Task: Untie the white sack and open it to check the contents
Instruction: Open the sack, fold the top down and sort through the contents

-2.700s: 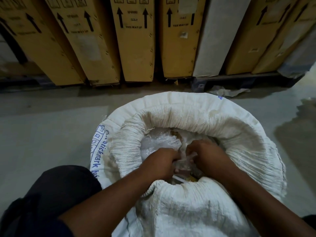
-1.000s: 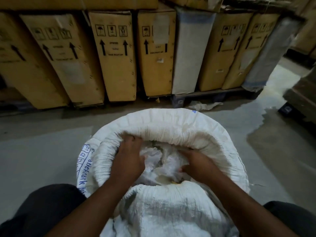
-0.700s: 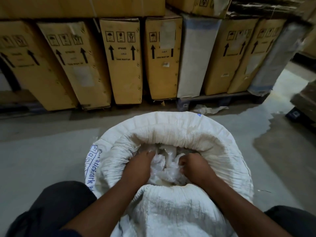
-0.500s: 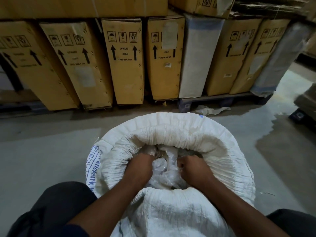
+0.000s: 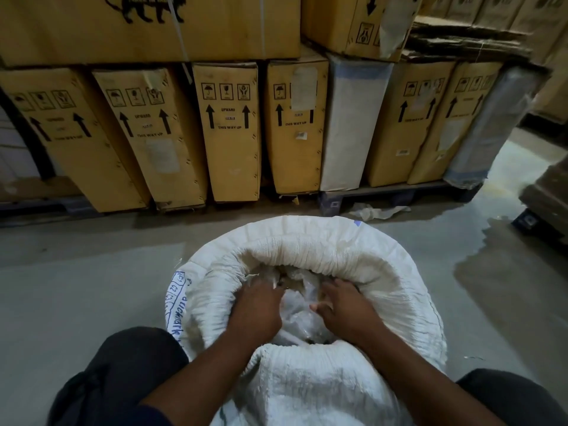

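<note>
The white woven sack (image 5: 332, 241) stands on the floor between my knees, its mouth wide and its rim rolled outward. Blue print runs down its left side. Inside lies a crumpled clear plastic liner (image 5: 296, 309) with brownish contents showing through. My left hand (image 5: 255, 312) is inside the mouth on the left, fingers curled down into the plastic. My right hand (image 5: 347, 312) is inside on the right, fingers bent and pressed on the plastic. Whether either hand pinches the liner is hidden by the fingers.
Tall cardboard cartons (image 5: 230, 130) with arrow marks stand in a row on a pallet (image 5: 384, 195) just behind the sack. A scrap of white material (image 5: 378, 212) lies by the pallet. A wet patch (image 5: 507, 272) spreads on the floor at the right.
Both hands have shifted slightly apart and forward inside the sack, pressing the plastic liner outward. The camera has tilted up a little, showing more of the cartons.
</note>
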Demonstrator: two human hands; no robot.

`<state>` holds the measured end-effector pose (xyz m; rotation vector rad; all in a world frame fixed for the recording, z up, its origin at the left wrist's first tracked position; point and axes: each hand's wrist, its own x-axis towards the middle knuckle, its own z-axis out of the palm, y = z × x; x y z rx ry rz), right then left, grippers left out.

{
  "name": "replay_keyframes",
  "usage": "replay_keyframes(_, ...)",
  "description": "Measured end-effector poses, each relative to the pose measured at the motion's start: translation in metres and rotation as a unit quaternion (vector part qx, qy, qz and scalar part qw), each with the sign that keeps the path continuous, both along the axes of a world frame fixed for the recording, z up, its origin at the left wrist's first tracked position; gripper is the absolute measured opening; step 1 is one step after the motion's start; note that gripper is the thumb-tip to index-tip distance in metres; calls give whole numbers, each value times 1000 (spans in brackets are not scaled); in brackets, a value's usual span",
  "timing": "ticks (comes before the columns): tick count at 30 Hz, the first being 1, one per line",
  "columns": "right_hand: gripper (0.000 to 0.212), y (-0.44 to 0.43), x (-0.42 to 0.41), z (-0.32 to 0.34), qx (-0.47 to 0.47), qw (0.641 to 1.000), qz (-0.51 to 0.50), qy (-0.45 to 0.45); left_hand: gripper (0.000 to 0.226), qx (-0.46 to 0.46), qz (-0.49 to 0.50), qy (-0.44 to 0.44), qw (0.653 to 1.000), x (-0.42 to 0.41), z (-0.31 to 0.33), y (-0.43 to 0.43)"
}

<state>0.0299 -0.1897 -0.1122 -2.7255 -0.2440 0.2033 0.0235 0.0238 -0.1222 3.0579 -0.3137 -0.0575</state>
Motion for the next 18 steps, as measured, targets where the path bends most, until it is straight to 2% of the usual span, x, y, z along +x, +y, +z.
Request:
replay_keyframes(4,81,-31,-5,17,-40,998,7,-45,71,-75,-34,-84,993,-16,9,11)
replay_keyframes(7,110,-67,-7,21,-101,993,-29,-51,106,-53,-19,-106,993,-21,0,40)
replay_keyframes(9,119,-85,6,29,-121,988,-53,-78,121,-18,-5,-95,995,-10,2,49)
replay_keyframes(12,119,-89,25,56,-134,988,-36,-63,126,-29,10,-94,995,16,33,38)
replay_keyframes(14,119,-74,20,70,-126,992,-16,-22,127,-27,12,-46,999,17,50,26)
replay_keyframes(16,125,-56,-3,74,-110,994,13,14,133,27,5,43,999,5,59,18)
replay_keyframes(18,133,-44,-32,71,-132,988,64,53,143,56,-25,66,996,-16,62,16)
